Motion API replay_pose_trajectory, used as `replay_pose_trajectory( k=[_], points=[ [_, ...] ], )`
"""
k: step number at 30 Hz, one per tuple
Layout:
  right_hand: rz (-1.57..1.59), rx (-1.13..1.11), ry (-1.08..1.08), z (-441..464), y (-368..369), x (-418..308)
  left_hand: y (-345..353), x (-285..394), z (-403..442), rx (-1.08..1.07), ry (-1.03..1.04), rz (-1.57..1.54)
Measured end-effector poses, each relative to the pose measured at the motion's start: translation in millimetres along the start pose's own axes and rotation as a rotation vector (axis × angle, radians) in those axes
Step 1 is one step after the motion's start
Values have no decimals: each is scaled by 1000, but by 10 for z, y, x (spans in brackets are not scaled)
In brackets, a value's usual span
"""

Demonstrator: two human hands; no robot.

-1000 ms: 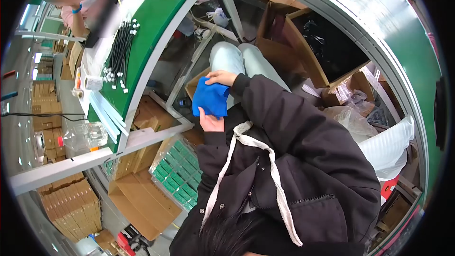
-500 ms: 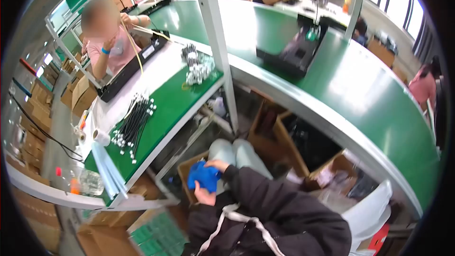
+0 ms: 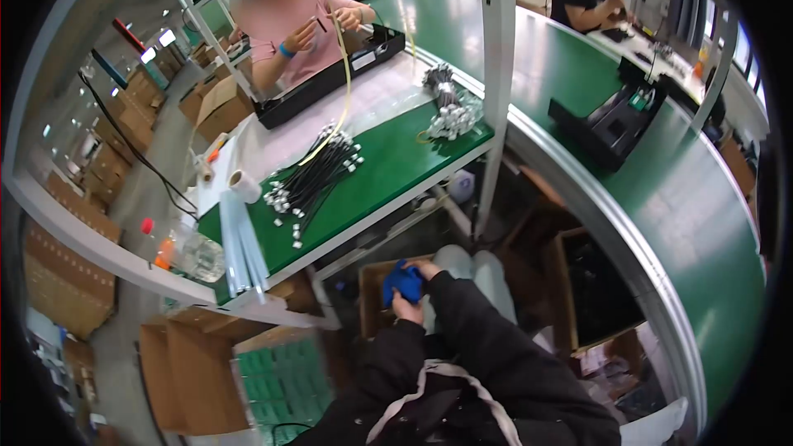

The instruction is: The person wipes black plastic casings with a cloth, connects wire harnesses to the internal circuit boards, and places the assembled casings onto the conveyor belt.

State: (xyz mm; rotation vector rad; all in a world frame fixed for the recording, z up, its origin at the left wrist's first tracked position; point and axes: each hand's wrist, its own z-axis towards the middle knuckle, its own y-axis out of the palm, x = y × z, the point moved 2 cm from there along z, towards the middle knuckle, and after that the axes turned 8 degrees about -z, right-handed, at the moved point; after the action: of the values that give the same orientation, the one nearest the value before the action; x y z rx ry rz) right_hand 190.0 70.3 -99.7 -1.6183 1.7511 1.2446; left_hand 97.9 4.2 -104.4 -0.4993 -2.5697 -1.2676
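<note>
A crumpled blue piece, soft like cloth [image 3: 401,283], sits between my two hands, low over an open cardboard box [image 3: 373,314] beside my knees. My left hand [image 3: 407,308] grips it from the near side, fingers closed. On its far right edge my right hand [image 3: 427,268] is closed too; some fingertips are hidden by the blue material. Above and to the left of the hands, a green-topped workbench [image 3: 388,161] carries a bundle of black cables with white connectors [image 3: 318,169].
A co-worker in pink [image 3: 289,16] handles a yellow strip over a long black housing [image 3: 330,87]. A curved green conveyor [image 3: 652,231] runs along the right, carrying another black housing [image 3: 611,120]. The metal post [image 3: 496,49] rises from the bench corner. A bottle [image 3: 198,256] lies at left.
My view has swung left, so the bench, conveyor and co-worker appear further right. Both hands still hold the blue piece, which looks more bunched up now.
</note>
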Motion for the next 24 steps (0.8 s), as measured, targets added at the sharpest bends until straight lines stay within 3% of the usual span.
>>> replay_pose_trajectory(
  k=[3, 4, 7, 10, 13, 16, 17, 19, 22, 24],
  points=[
    [-356, -14, -343, 204, -13, 127, -142, 110, 74, -29, 40, 123],
    [-172, -41, -160, 204, 40, 166, -191, 141, 102, -51, 64, 165],
    [-298, -45, -345, 296, 65, 146, -160, 203, 60, -10, 124, 211],
    [-233, 7, -255, 337, 103, 149, -56, 286, -41, 4, 72, 186],
    [-452, 8, -233, 400, 129, 64, -81, 404, -6, 1, 8, 62],
    [-393, 41, -153, 410, 189, 58, -37, 513, -101, 61, -137, -42],
    [-304, 26, -109, 318, 206, 37, -173, 549, 56, -12, -147, -58],
    [-292, -12, -170, 384, 207, 75, -245, 547, 14, -216, 177, 532],
    [-268, -28, -208, 357, 175, 106, -4, 498, -156, 9, -85, 34],
    [-235, -28, -208, 251, 197, 51, -4, 472, -151, 32, -34, 23]
  ],
)
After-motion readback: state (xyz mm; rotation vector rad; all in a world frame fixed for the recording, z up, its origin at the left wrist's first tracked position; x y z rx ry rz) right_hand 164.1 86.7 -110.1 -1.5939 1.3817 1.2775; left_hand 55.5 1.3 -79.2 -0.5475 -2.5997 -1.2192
